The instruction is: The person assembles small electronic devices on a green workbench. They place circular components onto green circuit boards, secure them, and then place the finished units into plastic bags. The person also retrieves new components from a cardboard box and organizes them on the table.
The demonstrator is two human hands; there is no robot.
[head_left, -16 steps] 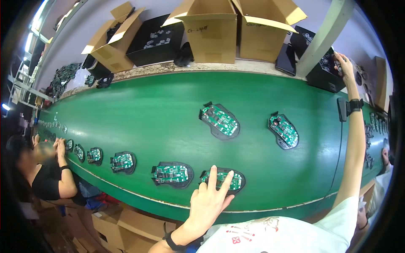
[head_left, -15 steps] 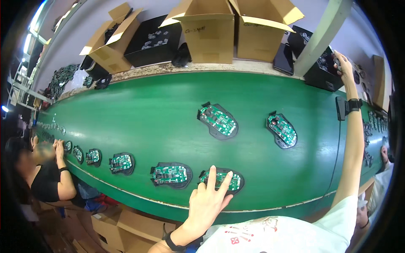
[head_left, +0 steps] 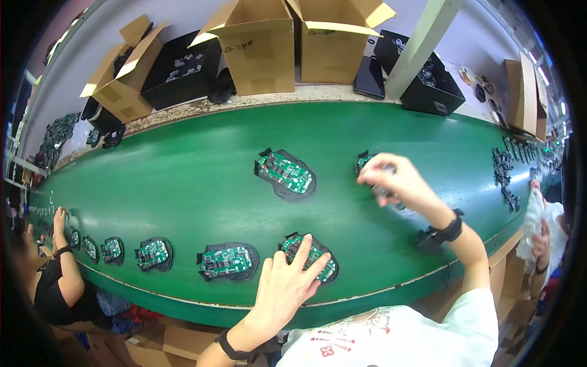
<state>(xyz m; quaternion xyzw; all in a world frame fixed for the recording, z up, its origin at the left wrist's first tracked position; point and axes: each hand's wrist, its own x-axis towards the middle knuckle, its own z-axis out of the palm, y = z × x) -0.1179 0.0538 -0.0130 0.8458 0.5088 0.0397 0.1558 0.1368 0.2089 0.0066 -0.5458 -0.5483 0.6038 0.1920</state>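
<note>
My left hand (head_left: 283, 287) lies over the nearest green circuit board (head_left: 322, 269), set in a black palm-sized shell. Its fingers are spread, and two fingertips rest on the board. My right hand (head_left: 406, 186) hovers above another board in a black shell (head_left: 365, 160), hiding most of it. That hand is curled round small clear-grey plastic parts (head_left: 386, 194), whose exact kind I cannot make out. Left of it, a third board in a shell (head_left: 286, 174) lies at mid-belt. A black band circles each of my wrists.
More boards in shells (head_left: 227, 261) form a row leftward along the near edge of the green belt (head_left: 202, 171). Black boxes of small clear parts (head_left: 434, 92) and open cartons (head_left: 260, 61) line the far ledge. Co-workers (head_left: 67, 284) sit at left and right.
My right hand has come from the black box at the far right back over the belt, carrying small clear parts. The left hand still touches the near board, which now sits more tilted.
</note>
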